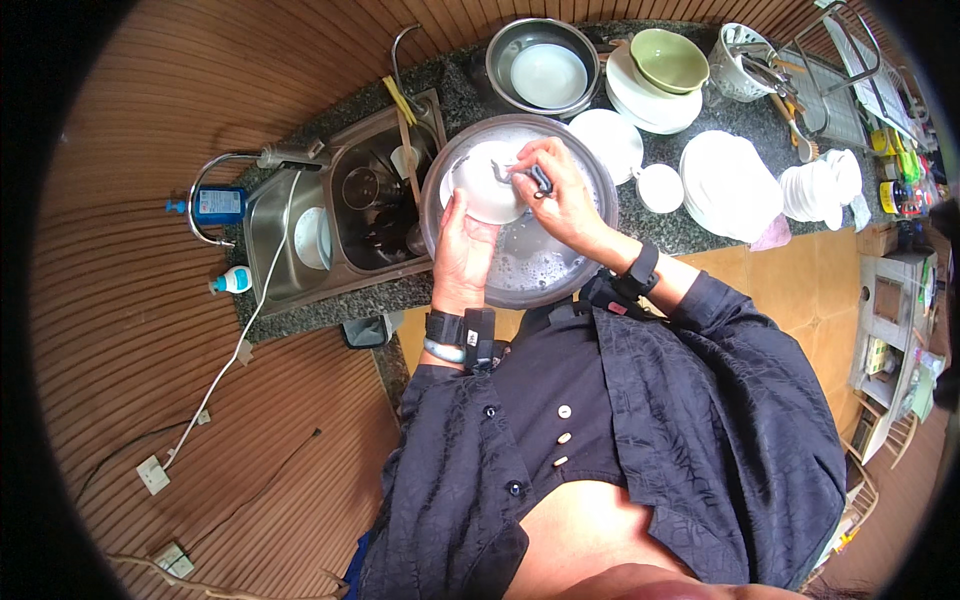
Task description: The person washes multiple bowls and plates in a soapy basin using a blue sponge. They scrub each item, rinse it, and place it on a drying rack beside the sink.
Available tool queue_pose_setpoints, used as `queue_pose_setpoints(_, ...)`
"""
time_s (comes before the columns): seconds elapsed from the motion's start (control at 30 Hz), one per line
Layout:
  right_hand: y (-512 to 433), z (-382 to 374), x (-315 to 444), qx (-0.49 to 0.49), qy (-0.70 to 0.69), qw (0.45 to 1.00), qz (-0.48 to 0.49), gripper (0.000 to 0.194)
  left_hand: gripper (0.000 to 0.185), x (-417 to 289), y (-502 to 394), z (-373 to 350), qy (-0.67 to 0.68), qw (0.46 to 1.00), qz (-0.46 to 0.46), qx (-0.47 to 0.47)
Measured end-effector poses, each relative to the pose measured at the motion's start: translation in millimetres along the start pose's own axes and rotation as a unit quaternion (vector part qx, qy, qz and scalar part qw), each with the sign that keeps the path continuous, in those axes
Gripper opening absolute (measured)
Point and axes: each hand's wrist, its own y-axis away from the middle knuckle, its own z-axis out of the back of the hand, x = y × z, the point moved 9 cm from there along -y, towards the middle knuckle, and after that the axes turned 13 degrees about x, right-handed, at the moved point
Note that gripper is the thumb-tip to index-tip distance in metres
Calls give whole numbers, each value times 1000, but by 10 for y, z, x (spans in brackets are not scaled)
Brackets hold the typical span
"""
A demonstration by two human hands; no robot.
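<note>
A wide metal basin (pixel 525 274) of sudsy water stands on the counter at the sink's right edge. Over it, my left hand (pixel 466 244) grips a white bowl (pixel 487 191) from below, fingers and thumb at its side. My right hand (pixel 551 184) holds a small dark grey scrubbing cloth or pad (pixel 538 180) against or just above the bowl; its exact kind cannot be told. Part of another white dish shows behind the bowl, in the basin.
Left is a double steel sink (pixel 289 289) with a curved faucet (pixel 196 191) and a blue soap bottle (pixel 219 205). On the granite counter (pixel 652 232) stand a steel pot (pixel 502 82), a green bowl (pixel 670 60), stacked white plates (pixel 724 187), a utensil basket (pixel 731 79) and a dish rack (pixel 825 120).
</note>
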Motion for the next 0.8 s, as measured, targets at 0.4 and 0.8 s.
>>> queue_pose_setpoints(0.4,138,-256,520,38,156,980,115,32,39,219,-57,-143,314,934,52,164)
queue_pose_setpoints(0.8,-167,-154,-523,34,-282,930,-232,22,43,151,184,-81,23,996,80,5)
